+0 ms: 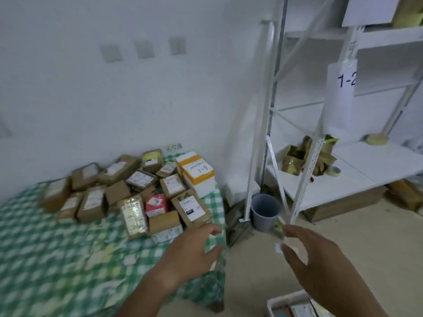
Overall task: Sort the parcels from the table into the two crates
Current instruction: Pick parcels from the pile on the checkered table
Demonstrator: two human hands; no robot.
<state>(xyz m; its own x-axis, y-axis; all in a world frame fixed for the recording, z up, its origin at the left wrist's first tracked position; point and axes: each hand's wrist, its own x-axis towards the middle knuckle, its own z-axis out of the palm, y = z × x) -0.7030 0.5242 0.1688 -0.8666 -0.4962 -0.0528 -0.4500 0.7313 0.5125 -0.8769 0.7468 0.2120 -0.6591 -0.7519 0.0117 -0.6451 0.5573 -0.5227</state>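
Your parcels sit heaped at the far right corner of the tabletop, which wears a green and white checked cloth. Most are small brown cardboard boxes with white shipping labels, lying flat or tilted against each other. Among them you have a red parcel, a long box wrapped in shiny clear tape at the near edge of the heap, and a white foam box banded with orange tape marked "1-9" at the back right. One white crate shows at your lower right on the floor, with parcels already lying flat inside it.
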